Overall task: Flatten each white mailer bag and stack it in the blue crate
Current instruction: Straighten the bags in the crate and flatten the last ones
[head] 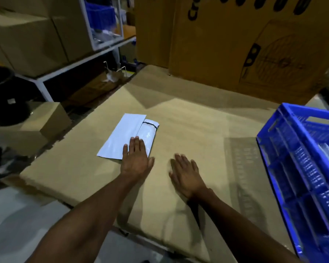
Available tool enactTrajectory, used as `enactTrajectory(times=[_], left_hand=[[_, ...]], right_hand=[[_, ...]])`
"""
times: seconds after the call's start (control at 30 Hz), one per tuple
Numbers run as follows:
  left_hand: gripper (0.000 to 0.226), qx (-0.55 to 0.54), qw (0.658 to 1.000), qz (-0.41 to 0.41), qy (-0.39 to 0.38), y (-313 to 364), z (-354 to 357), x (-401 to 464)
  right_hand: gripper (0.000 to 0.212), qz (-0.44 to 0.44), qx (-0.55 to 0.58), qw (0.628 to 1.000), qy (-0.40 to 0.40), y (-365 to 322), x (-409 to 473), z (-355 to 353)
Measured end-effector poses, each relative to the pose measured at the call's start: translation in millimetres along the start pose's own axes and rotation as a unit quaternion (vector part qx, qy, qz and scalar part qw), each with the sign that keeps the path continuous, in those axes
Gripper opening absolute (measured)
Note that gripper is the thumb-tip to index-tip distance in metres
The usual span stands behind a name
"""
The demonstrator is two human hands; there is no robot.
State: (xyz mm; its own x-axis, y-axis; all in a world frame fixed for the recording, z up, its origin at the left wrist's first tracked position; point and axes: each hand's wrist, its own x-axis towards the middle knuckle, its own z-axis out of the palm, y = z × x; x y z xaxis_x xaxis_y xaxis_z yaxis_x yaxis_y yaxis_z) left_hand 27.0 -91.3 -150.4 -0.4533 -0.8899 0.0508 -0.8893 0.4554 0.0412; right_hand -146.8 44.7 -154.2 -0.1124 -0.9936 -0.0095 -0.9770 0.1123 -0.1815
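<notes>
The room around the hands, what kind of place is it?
Probably a warehouse or packing area: stacked cardboard boxes on metal shelving, a blue crate, and a white mailer bag on a cardboard-covered surface.

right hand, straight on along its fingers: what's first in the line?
Probably nothing soon. The right hand points up and slightly left over bare cardboard sheet, passing right of the white mailer bag. Next in line looks like the big cardboard box at the back; depth is unclear.
</notes>
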Motion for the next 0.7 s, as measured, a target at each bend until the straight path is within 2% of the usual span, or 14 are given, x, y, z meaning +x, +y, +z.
enactTrajectory(times=[0.13,0.23,0.33,0.43,0.57,0.7], left_hand=[[0.080,-0.045,0.999,0.013,0.018,-4.4,8.5,7.4],[0.062,-0.022,0.998,0.053,0.029,-8.2,20.7,9.1],[0.059,0.002,0.988,0.142,0.059,-9.8,22.6,3.2],[0.053,0.011,0.949,0.292,0.120,0.7,23.3,-4.8],[0.054,-0.012,0.890,0.445,0.095,22.4,28.5,-20.2],[0.053,-0.074,0.876,0.476,0.024,35.3,28.5,-31.5]], right_hand=[[0.052,-0.009,0.012,0.995,0.096,3.2,-5.6,12.0],[0.049,-0.012,0.019,0.993,0.115,2.8,-5.0,14.4],[0.051,-0.001,0.024,0.992,0.128,1.4,-6.8,14.9],[0.058,0.007,0.007,0.984,0.175,0.7,-15.1,8.2],[0.071,-0.064,-0.075,0.985,0.140,18.6,-34.1,-12.0],[0.066,-0.082,-0.120,0.986,0.084,51.1,-55.2,-17.5]])
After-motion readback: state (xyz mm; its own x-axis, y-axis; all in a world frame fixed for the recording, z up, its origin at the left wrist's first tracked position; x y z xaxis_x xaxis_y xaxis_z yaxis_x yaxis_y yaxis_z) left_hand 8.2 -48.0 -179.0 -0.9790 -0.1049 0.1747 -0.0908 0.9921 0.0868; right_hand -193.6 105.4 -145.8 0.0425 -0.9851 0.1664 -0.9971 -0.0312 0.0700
